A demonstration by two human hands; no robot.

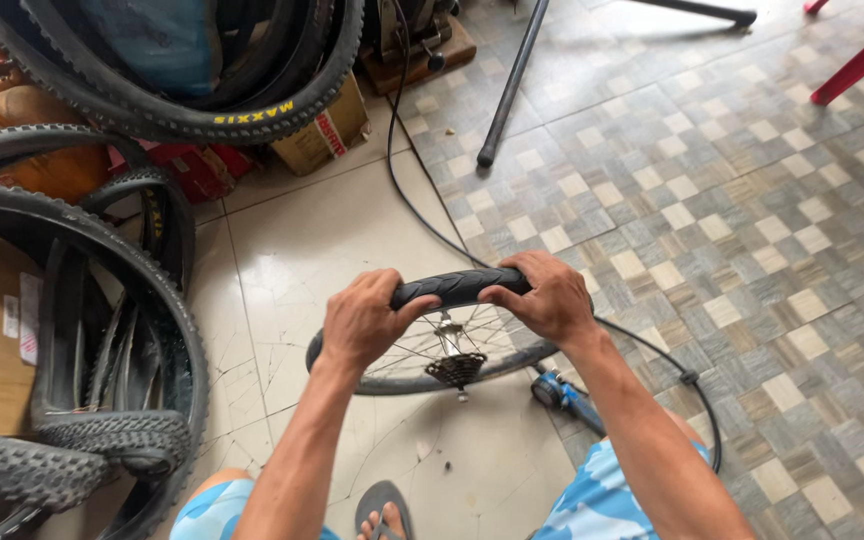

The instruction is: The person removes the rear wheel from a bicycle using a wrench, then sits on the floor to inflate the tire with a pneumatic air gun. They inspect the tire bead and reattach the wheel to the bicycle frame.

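A bicycle wheel stands upright on the floor in front of me, with a black tyre (457, 286), silver spokes (422, 345) and a dark sprocket cluster (455, 369) at the hub. My left hand (364, 318) grips the top of the tyre on its left side, thumb pressed over the tread. My right hand (544, 294) clamps the top of the tyre on the right, fingers curled over it. Both forearms reach down from the bottom of the view.
Several knobby black tyres (167, 115) are stacked at the left and top left, with cardboard boxes (324, 132) behind. A thin black hose (422, 215) runs across the floor to a blue tool (562, 392). A black stand leg (512, 85) and red chair legs (857, 60) are at the top. My sandalled foot (384, 515) is below.
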